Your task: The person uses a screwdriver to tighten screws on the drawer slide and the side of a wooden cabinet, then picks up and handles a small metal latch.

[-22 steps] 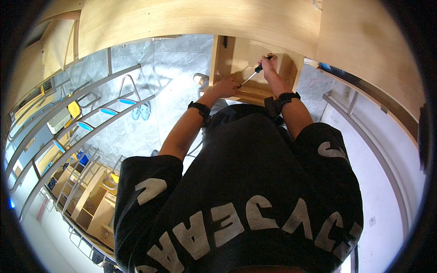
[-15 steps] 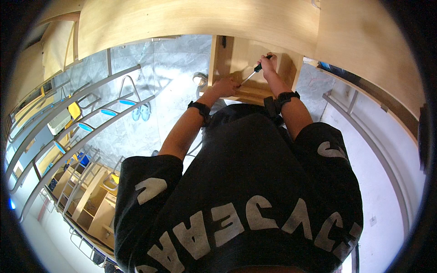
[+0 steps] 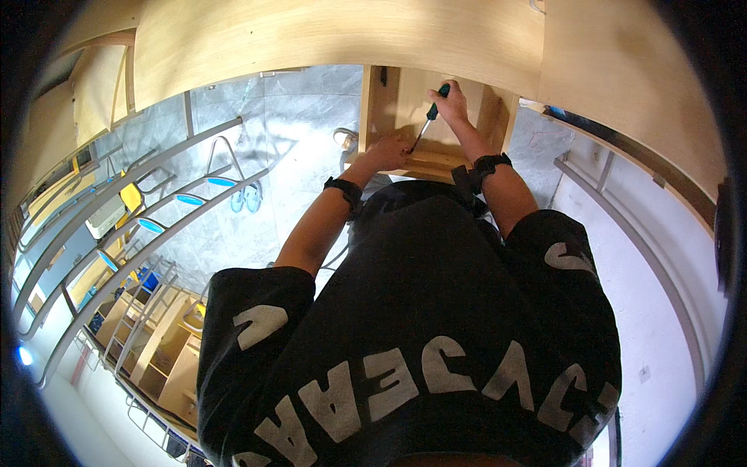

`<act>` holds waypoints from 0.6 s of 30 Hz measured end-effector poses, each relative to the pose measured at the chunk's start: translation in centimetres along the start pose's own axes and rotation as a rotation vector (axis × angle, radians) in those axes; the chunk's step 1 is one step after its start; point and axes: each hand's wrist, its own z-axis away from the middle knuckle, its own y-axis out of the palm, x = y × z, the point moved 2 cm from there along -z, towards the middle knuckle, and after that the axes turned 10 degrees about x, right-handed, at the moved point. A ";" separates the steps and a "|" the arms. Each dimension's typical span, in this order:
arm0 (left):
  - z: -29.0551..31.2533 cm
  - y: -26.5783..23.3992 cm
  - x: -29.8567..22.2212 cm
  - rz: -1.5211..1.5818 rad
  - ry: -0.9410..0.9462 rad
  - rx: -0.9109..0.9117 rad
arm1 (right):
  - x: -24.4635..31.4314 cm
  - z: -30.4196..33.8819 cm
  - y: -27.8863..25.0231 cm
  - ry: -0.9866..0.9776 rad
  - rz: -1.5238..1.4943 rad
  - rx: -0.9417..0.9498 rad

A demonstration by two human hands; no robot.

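Note:
A pulled-out wooden drawer (image 3: 377,101) is before me, and both of my hands are at it. My right hand (image 3: 454,107) is closed around the dark green handle of a screwdriver (image 3: 433,111). Its metal shaft slants down to the inner side of the drawer's front panel. My left hand (image 3: 387,153) reaches over the drawer's left front corner, its fingers bunched close to the screwdriver tip. Whatever those fingers pinch is too small or hidden to make out.
A wooden desktop (image 3: 334,35) spans above the drawer. At left stands a metal bunk ladder (image 3: 187,200) with blue treads, and a pair of light blue slippers (image 3: 246,198) lies on the grey tiled floor. A metal rail (image 3: 622,226) runs along the right.
My right hand has shifted a little left with the screwdriver, whose shaft now leans more steeply. The left hand stays by the tip.

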 end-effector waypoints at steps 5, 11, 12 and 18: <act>0.3 -0.1 -0.4 0.052 -0.135 0.073 | 2.2 -1.5 0.2 -0.041 0.144 0.084; 0.2 -0.6 -0.6 0.090 -0.179 0.161 | 1.0 -2.2 0.0 0.055 0.272 0.111; 0.6 -0.1 -0.2 0.093 -0.188 0.156 | 1.2 -2.1 0.0 0.078 0.222 0.152; 0.6 -2.4 -1.8 0.066 -0.001 0.031 | -0.4 -1.7 -0.1 0.015 0.062 0.212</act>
